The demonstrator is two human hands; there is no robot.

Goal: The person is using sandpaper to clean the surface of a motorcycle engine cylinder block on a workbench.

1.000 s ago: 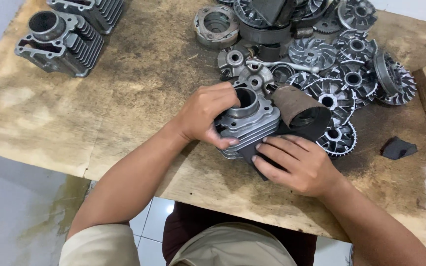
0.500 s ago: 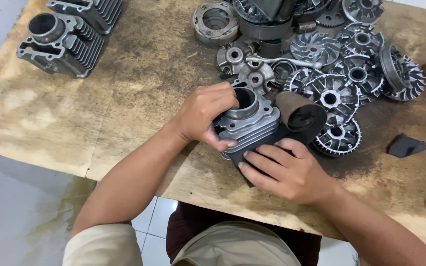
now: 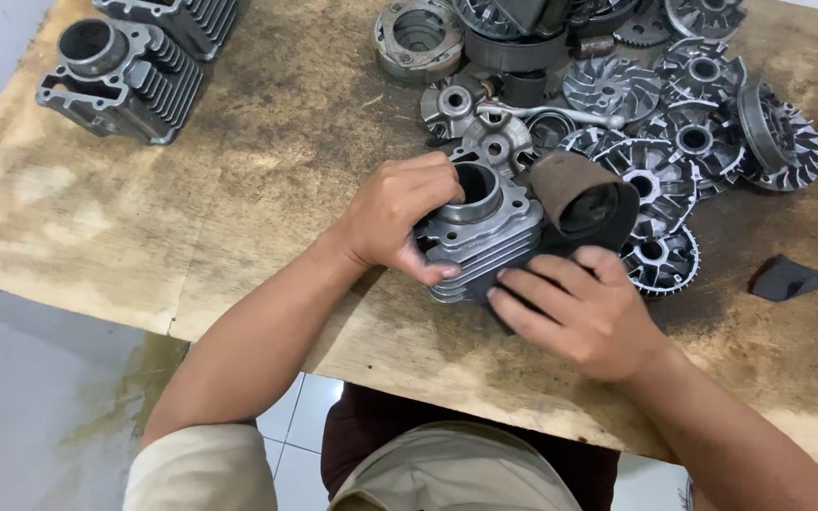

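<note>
1. Barely shifted since the earlier frame, my right hand lies on the cylinder block's near fins; its grip is flat against them
2. my left hand is clamped on the block's left side; it sits mid-counter, a dark sleeve just right of it

Off to my far left sits a grey finned metal cylinder block; ahead lies a heap of round silver vaned pulley discs; a small dark rag scrap rests on my worn wooden table.
</note>
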